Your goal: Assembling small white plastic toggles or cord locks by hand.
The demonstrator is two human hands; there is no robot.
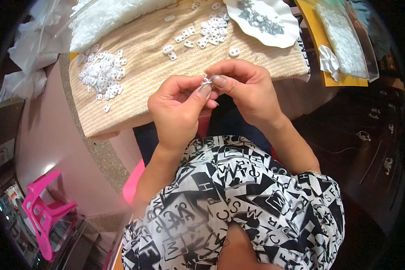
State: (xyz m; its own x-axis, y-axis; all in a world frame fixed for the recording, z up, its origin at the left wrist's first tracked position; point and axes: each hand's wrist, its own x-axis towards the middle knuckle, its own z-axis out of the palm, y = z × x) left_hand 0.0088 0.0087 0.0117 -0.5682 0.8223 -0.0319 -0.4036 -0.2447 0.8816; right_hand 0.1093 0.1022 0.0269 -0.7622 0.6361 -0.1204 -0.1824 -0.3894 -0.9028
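My left hand [177, 105] pinches a small white plastic piece [205, 82] between thumb and fingers, over the near edge of the cloth-covered table. Against it, my right hand [252, 92] is closed thumb to forefinger on what looks like a tiny metal piece [213, 77], mostly hidden by the fingertips. The two hands meet at this spot. To the left lies a heap of small white plastic pieces with holes [102, 74]. Beyond my hands is a looser cluster of white pieces [213, 31]. A single white two-holed piece [234, 52] lies just past my right hand.
A white wavy-edged plate [290, 38] of small metal parts [261, 20] stands at the far right of the striped cloth [139, 85]. A large bag of white pieces [108, 22] lies far left, another bag [344, 42] at right. A pink stool [42, 211] stands lower left.
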